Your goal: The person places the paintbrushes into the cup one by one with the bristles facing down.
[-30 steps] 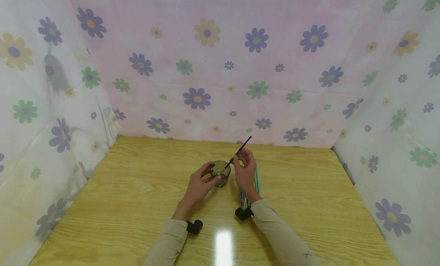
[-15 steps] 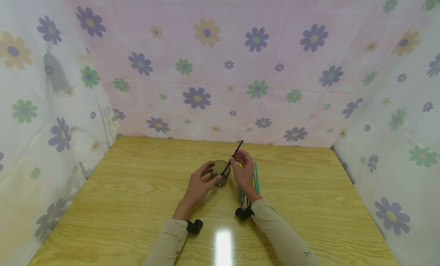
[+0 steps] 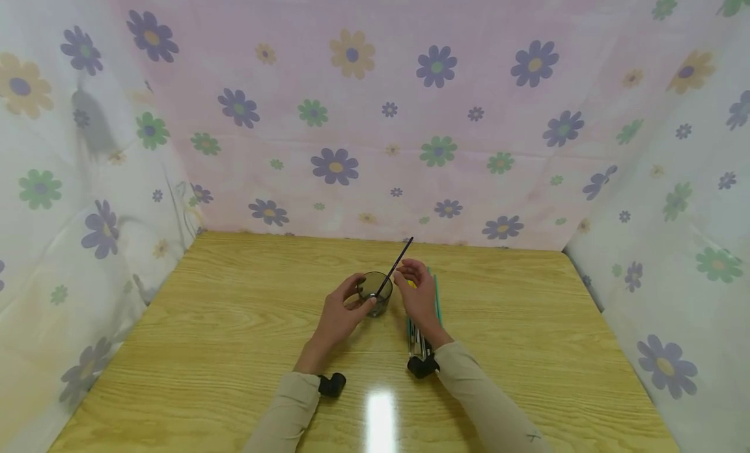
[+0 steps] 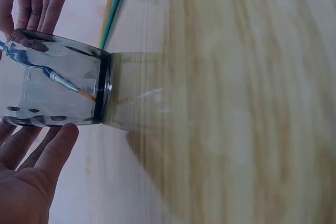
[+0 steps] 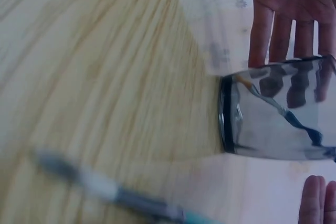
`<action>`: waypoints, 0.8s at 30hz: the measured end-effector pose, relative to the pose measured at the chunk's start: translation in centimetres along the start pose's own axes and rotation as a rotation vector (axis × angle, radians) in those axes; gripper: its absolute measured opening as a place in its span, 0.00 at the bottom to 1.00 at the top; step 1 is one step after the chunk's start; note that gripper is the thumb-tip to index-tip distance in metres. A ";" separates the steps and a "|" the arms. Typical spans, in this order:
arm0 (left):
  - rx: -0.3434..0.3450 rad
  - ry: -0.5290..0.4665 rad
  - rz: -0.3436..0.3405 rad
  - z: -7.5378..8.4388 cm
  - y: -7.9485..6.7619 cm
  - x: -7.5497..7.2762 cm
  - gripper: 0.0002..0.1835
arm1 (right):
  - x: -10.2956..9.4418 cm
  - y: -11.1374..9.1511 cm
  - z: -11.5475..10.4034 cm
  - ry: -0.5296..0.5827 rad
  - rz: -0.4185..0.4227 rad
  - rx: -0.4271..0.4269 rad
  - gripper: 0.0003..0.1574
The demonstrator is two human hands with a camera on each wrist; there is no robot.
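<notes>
A dark see-through glass (image 3: 383,304) stands on the table, and my left hand (image 3: 341,315) grips its left side, with the thumb across the front. One paintbrush (image 3: 394,267) leans in the glass, its dark handle rising above the rim to the right. Through the glass wall in the left wrist view, its orange-brown bristles (image 4: 86,94) point down to the base. My right hand (image 3: 420,300) hovers just right of the handle with loosely bent fingers and holds nothing. Fingertips (image 5: 312,200) of that hand show below the glass in the right wrist view.
Several more brushes (image 3: 438,303), with green and yellow handles, lie on the wooden table (image 3: 246,336) under my right hand and wrist. One brush (image 5: 100,184) appears blurred up close in the right wrist view. Flowered cloth (image 3: 375,134) walls the table at the back and sides.
The brush has gone lower into the glass, and my right hand has let go of it and moved slightly right. My left hand has stayed on the glass.
</notes>
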State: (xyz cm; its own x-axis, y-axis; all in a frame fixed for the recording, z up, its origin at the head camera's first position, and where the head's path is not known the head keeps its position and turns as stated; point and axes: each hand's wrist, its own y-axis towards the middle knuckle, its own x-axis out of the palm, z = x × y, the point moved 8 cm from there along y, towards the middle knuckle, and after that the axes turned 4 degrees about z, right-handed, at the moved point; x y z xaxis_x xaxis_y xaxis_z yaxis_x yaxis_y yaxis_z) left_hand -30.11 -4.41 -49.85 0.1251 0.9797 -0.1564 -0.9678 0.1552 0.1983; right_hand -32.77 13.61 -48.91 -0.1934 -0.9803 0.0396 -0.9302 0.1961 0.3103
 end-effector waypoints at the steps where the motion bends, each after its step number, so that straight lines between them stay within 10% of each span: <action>1: 0.002 0.006 0.005 -0.5 0.1 0.0 0.32 | -0.2 0.0 -0.2 -0.009 -0.005 0.003 0.19; 24: 0.031 0.056 -0.016 -0.7 0.3 0.6 0.31 | -9.2 -0.5 0.9 -0.095 0.057 0.093 0.16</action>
State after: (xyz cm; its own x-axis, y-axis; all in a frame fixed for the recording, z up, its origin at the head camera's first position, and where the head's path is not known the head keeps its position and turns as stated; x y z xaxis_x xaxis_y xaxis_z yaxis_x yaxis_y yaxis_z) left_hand -30.52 -3.87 -50.56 0.1276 0.9685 -0.2138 -0.9583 0.1760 0.2253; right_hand -30.80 22.58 -50.29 -0.2716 -0.9617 -0.0370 -0.9408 0.2572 0.2208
